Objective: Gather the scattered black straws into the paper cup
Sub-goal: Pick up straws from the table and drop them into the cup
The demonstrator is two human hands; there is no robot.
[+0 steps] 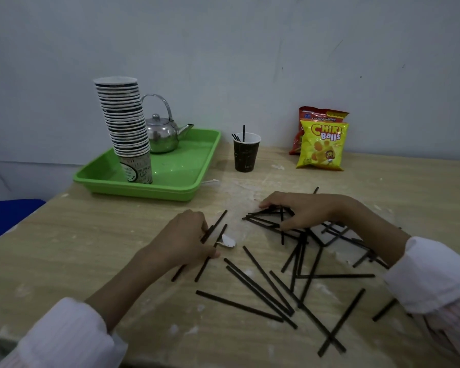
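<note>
Several black straws (260,285) lie scattered across the wooden table (91,248), most of them at the centre and right. A dark paper cup (246,155) stands upright at the back centre with a few straws sticking out of it. My left hand (186,237) rests on the table with its fingers closed around two or three straws that stay flat on the wood. My right hand (303,209) presses down on a heap of crossed straws, fingers curled over them. A torn white scrap (228,241) lies between my hands.
A green tray (175,181) at the back left holds a tall stack of paper cups (126,128) and a steel kettle (162,134). Two snack bags (321,144) lean on the wall at the back right. The table's left edge runs diagonally past a blue surface (8,216).
</note>
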